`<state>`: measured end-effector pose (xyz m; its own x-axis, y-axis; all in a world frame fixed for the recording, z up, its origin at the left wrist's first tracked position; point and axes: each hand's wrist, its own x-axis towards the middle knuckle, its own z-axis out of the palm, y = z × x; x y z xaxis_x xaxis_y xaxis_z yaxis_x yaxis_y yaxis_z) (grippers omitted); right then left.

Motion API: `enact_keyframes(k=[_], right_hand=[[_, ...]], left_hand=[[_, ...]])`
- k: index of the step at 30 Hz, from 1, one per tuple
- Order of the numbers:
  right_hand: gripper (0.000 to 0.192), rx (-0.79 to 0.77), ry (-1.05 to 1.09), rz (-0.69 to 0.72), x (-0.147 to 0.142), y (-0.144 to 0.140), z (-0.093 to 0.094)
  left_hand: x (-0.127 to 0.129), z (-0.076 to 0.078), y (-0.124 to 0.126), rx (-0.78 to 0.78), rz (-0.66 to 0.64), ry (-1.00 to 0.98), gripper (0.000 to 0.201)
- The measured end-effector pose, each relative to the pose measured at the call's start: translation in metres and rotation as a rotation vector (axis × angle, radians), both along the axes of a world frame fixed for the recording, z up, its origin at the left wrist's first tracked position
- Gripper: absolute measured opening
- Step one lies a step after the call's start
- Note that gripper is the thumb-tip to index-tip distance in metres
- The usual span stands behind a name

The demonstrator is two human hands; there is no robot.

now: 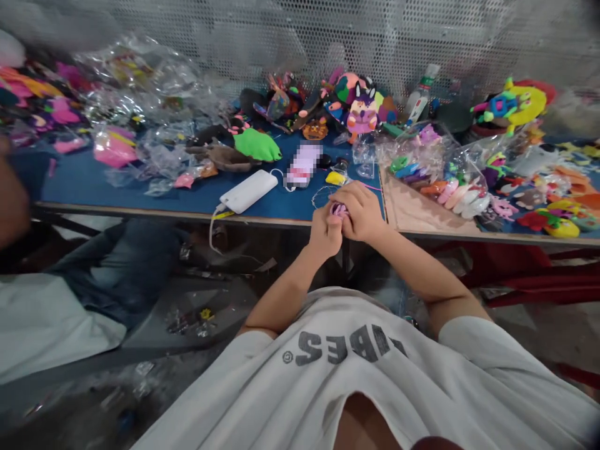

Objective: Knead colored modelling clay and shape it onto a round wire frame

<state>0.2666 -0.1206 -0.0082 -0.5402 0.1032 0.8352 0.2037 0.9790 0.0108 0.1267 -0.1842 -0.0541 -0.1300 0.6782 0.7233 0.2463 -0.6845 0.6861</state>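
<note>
Both of my hands meet at the table's front edge around a small pink-purple piece (339, 210), mostly covered by fingers; its exact kind does not show. My left hand (324, 230) grips it from the left side with the thumb up. From the right, my right hand (360, 211) wraps its fingers over the same piece. Just beyond the hands lie a yellow piece (334, 178) and a thin looped cord (321, 196). A phone (304, 165) with a blurred screen rests farther back, beside a white power bank (249, 191) with a cable.
Colourful soft figures, among them a purple fox-like one (364, 112), line the back by a perforated metal panel (290, 37). Clear plastic bags (422, 156) of small parts spread to the right. A green pouch-like piece (257, 145) lies left. Another person's arm (12, 197) shows far left.
</note>
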Motion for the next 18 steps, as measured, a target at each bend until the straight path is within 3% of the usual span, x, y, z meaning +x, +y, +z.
enact_keyframes(k=[5,10,12,15,18], right_hand=[[0.025,0.08,0.219,-0.128,0.018,-0.027,-0.03],[0.022,-0.163,0.512,-0.272,0.03,-0.031,-0.064],[0.03,-0.256,0.616,-0.317,0.032,-0.032,-0.075],[0.034,-0.285,0.648,-0.274,0.032,-0.037,-0.085],[0.021,-0.202,0.557,-0.184,0.031,-0.051,-0.088]], left_hand=[[0.009,-0.005,-0.019,0.111,0.173,0.144,0.069],[0.015,-0.011,-0.021,0.013,0.162,-0.069,0.071],[0.019,-0.015,-0.016,-0.124,0.107,-0.242,0.073],[0.025,-0.019,-0.011,-0.315,-0.051,-0.442,0.084],[0.032,-0.022,-0.02,-0.291,-0.171,-0.442,0.085]])
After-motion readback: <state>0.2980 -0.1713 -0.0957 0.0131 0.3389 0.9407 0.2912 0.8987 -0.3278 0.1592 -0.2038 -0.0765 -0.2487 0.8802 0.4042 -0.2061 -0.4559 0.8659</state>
